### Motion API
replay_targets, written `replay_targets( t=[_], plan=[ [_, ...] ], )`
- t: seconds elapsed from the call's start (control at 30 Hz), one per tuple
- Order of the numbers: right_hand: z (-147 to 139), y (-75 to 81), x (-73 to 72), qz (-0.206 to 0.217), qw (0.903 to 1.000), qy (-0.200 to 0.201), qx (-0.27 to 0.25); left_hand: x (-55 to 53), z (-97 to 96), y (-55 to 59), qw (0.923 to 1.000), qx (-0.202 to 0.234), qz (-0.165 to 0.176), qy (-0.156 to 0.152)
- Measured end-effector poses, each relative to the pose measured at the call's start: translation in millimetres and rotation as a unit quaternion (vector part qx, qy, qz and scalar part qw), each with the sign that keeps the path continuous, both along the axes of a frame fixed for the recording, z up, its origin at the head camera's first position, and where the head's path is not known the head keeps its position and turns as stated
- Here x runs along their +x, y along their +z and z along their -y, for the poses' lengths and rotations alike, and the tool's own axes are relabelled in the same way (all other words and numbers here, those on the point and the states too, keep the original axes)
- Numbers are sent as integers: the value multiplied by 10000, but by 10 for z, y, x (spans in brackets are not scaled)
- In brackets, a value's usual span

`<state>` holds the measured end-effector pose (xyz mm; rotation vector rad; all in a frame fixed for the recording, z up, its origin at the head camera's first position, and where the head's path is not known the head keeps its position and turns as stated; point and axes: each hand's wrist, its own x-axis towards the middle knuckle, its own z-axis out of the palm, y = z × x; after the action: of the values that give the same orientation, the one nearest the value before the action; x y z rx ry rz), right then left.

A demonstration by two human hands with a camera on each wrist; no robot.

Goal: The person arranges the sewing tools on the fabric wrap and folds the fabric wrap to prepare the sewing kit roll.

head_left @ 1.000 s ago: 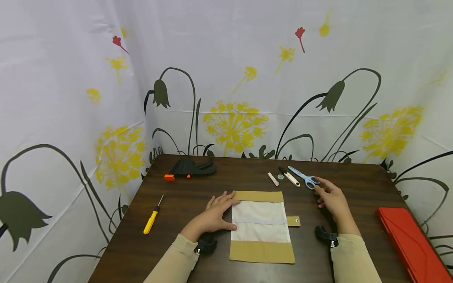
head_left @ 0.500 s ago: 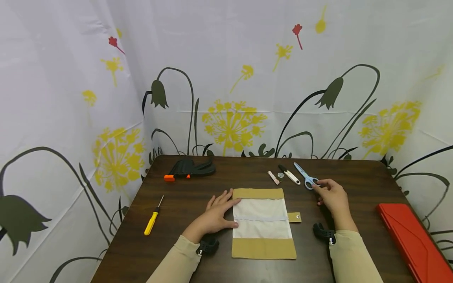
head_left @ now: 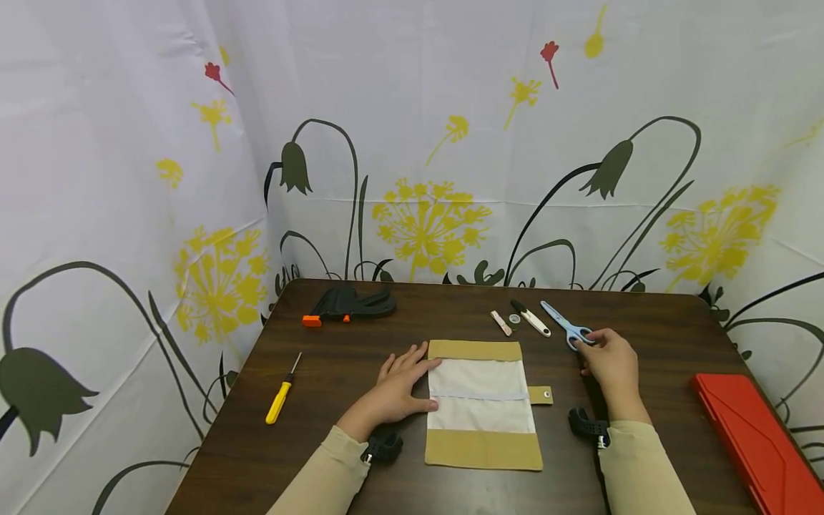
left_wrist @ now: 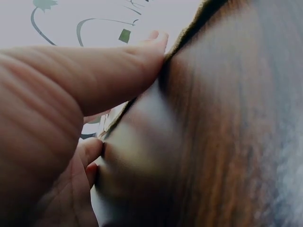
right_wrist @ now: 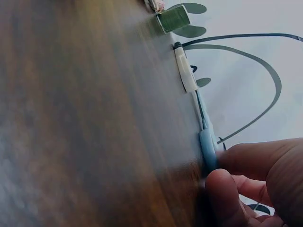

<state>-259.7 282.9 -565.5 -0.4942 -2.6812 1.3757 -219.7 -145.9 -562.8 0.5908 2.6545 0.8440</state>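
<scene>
An unfolded fabric pouch (head_left: 478, 377), white inside with tan bands at both ends, lies flat in the middle of the table. My left hand (head_left: 394, 392) rests spread at its left edge, fingertips on the upper corner and thumb (left_wrist: 128, 71) at the side. Toward the back right, my right hand (head_left: 613, 366) pinches the handle of light blue scissors (head_left: 557, 317) between thumb and fingers. The right wrist view shows the blue handle (right_wrist: 208, 149) low over the wood, right at the fingertips. A tan tab with a snap (head_left: 541, 395) sticks out from the pouch's right side.
Left of the scissors lie thread snips (head_left: 531, 320), a small round spool (head_left: 514, 319) and a small pale strip (head_left: 501, 323). A black clamp (head_left: 347, 306) is at the back left, a yellow screwdriver (head_left: 280, 393) at left, a red case (head_left: 753, 436) at right.
The scissors have turned and shifted a little to the right, away from the thread snips, with my right hand at their handle. My left hand stays at the pouch's edge.
</scene>
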Motion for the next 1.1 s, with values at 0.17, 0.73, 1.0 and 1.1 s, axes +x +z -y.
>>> replay_targets(
  t=[0.17,0.73,1.0,1.1],
  plan=[
    [-43,-33,-3,-168,9996,-162,-137,-1,-13,18,10000,6,-35,-31],
    [-260,-67,11,-1244,8745,-891,-4603,-3,-12,-13,9999,22,-85,-68],
    [-295,-118,14,-1818,7779,-522,-5993,10,7,4,10000,-23,-38,-7],
    [-201,-110,27,-2260,7628,-400,-6046,15,7,18,10000,-20,-16,-5]
  ],
)
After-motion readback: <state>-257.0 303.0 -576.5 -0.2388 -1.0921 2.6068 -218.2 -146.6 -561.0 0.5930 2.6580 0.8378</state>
